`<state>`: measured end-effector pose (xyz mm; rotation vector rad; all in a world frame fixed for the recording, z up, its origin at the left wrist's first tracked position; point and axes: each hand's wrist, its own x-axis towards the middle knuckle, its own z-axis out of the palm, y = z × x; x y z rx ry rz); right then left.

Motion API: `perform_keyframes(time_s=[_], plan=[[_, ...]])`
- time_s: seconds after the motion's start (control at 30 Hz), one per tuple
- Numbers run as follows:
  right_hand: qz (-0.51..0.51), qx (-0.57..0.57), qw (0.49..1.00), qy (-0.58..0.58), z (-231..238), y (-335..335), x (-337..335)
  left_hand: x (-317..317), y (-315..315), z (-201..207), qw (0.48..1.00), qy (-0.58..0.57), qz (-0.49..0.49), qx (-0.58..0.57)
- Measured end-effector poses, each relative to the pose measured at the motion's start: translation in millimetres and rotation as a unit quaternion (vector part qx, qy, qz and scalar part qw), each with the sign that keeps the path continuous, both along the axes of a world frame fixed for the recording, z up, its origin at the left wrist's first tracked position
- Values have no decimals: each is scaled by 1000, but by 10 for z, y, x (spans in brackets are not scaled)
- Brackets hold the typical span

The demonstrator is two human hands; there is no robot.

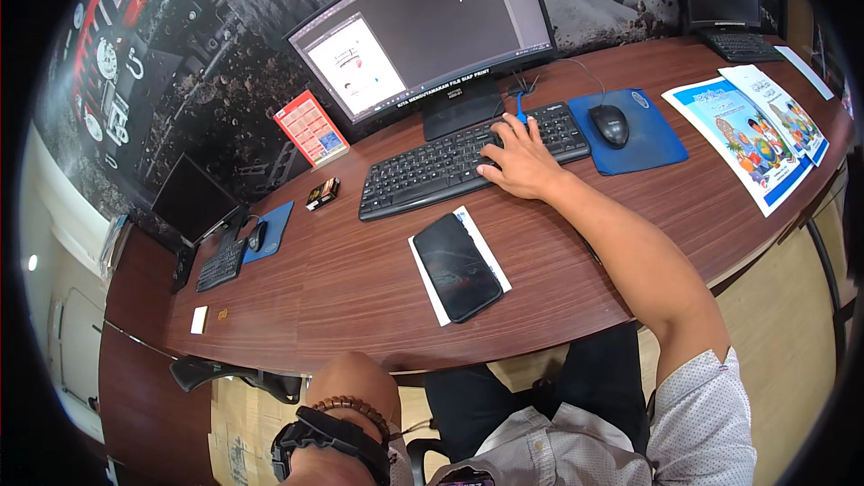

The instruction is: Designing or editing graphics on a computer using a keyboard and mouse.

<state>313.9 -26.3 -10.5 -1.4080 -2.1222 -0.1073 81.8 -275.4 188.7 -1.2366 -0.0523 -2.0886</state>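
My right hand (520,160) rests over the right part of a black keyboard (418,182), fingers spread on the keys and holding nothing. A blue cable end (521,109) lies at the keyboard's far edge, by my fingertips. Of my left arm, only the bent forearm shows at the lower edge, with a black watch (326,439) and a brown bead bracelet (355,408). The left hand lies outside the picture. Nearer to me than the keyboard, a dark phone (456,268) lies on a white card (494,272). Behind the keyboard stands a lit monitor (432,22).
Right of the keyboard, a black mouse (609,125) sits on a blue pad (641,139). Printed sheets (738,144) lie at the far right. A red-and-white desk calendar (310,129) and a small black box (323,193) stand left. A second workstation's monitor (193,198) is farther left.
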Motion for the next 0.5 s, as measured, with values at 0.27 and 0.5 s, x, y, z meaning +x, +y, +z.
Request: perform_keyframes(time_s=[0.27, 0.5], plan=[[13, 71, 997, 12, 162, 42, 68, -71, 36, 26, 992, -114, 21, -41], [-66, 186, 979, 42, 386, 11, 888, 34, 1104, 95, 933, 137, -157, -295]])
